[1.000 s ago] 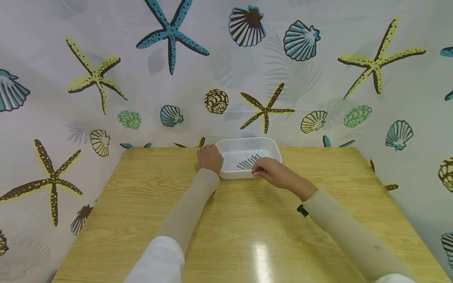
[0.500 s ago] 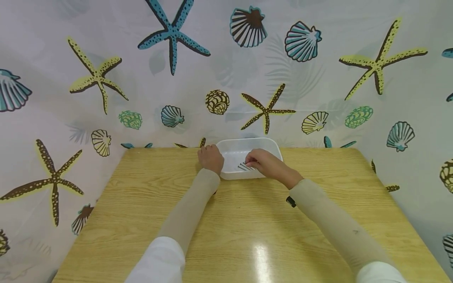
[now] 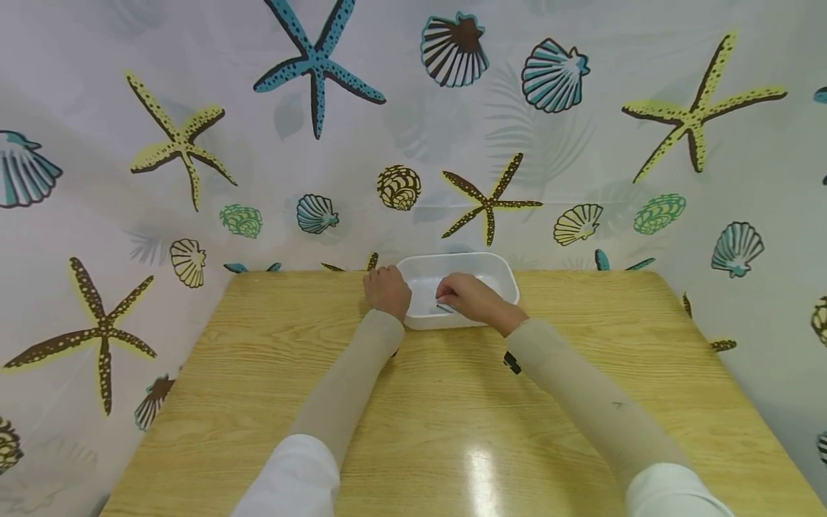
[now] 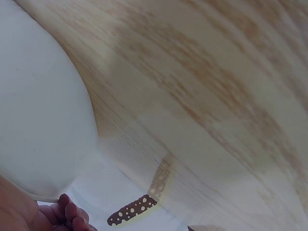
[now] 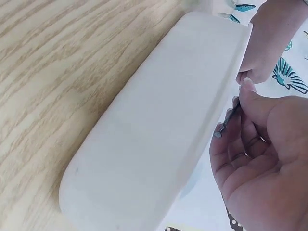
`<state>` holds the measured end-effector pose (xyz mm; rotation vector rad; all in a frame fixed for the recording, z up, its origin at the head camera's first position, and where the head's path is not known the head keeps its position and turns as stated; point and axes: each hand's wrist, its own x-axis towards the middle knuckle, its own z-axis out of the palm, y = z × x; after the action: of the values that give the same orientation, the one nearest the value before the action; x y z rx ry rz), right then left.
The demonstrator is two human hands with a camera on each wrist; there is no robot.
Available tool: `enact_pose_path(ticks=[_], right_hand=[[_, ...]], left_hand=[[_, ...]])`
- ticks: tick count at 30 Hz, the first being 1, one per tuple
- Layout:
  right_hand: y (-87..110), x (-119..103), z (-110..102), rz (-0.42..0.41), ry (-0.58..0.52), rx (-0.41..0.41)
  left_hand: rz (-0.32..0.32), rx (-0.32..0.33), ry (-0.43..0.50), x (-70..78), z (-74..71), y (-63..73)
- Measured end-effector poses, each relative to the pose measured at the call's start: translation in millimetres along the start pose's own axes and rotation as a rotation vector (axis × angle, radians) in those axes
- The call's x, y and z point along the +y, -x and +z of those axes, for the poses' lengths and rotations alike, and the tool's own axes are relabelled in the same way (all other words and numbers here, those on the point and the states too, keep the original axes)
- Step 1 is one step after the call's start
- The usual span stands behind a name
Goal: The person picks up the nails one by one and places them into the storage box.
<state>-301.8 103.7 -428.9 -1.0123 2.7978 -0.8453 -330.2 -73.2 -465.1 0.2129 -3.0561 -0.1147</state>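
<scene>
A white plastic tub [image 3: 452,322] stands at the back of the table. My left hand [image 3: 388,291] grips its left rim; in the left wrist view fingertips [image 4: 72,211] curl at the rim. My right hand [image 3: 470,296] is over the tub's inside, palm side seen in the right wrist view. Thumb and fingers pinch a dark screw [image 5: 228,118] just beyond the tub's rim there. Ends of other screws [image 3: 445,308] show on the tub floor beside the right hand, which hides the others in the row.
The wooden table [image 3: 439,409] extends in front of the tub and to both sides. A patterned cloth [image 3: 413,129] with starfish and shells hangs right behind the tub and along the sides.
My right hand has moved left from the tub's front right rim, over the row of screws, covering most of it. My left hand has stayed on the left rim.
</scene>
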Motion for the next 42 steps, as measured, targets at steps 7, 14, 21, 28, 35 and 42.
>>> enact_pose_path(ticks=[7,14,21,28,35,42], right_hand=[[-9.3,6,11,0.045,-0.058,-0.029],[-19.5,11,21,0.095,-0.041,-0.068],[-26.1,11,29,0.157,-0.022,-0.098],[-30.2,9,32,0.253,0.000,-0.148],[-30.0,10,33,0.324,-0.025,-0.155],[-30.4,11,34,0.318,-0.021,-0.118]], left_hand=[[-0.012,0.004,-0.022,1.2,6.7,-3.5],[-0.016,0.016,-0.018,0.2,7.4,-4.4],[-0.015,0.006,-0.026,0.3,1.9,-0.5],[-0.013,0.013,-0.024,0.6,-0.2,0.9],[-0.011,0.028,0.007,0.9,-0.8,2.9],[-0.015,0.038,-0.010,0.2,2.2,0.0]])
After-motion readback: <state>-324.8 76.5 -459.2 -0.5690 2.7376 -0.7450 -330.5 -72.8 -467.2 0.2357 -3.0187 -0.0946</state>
